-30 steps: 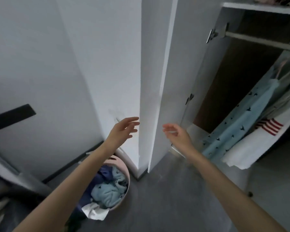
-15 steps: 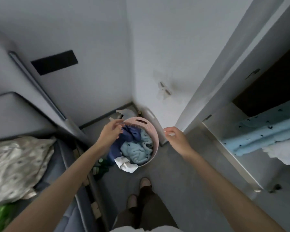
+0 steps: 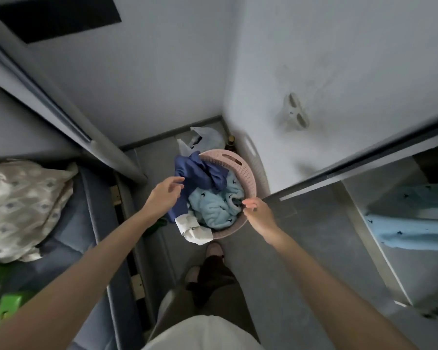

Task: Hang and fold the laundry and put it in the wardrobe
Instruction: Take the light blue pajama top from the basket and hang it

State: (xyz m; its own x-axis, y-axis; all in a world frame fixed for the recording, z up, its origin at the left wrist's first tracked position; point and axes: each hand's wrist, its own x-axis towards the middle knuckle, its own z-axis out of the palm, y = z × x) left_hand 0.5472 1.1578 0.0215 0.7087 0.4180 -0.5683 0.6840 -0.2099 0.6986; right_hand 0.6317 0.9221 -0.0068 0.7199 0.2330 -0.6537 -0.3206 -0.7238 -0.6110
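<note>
A pink basket (image 3: 250, 176) stood on the floor (image 3: 301, 236) by the wall, holding a dark blue garment (image 3: 200, 173), a light blue garment (image 3: 213, 207) and a white cloth (image 3: 195, 230). The left hand (image 3: 163, 198) was at the dark blue garment, fingers loosely apart. The right hand (image 3: 259, 213) was at the basket's rim with fingers bent, and I could not tell whether they gripped it.

Both bare arms reach forward and down toward the pink laundry basket (image 3: 248, 173). The left hand (image 3: 165, 197) hovers at the basket's left edge with the palm turned inward, fingers relaxed and slightly spread. Whether it touches anything cannot be told. The right hand (image 3: 259, 213) is at the near right of the basket's rim, back upward and fingers curled under, thumb and forefinger close together. Whether they pinch the rim is unclear. Both wrists are roughly straight.
</note>
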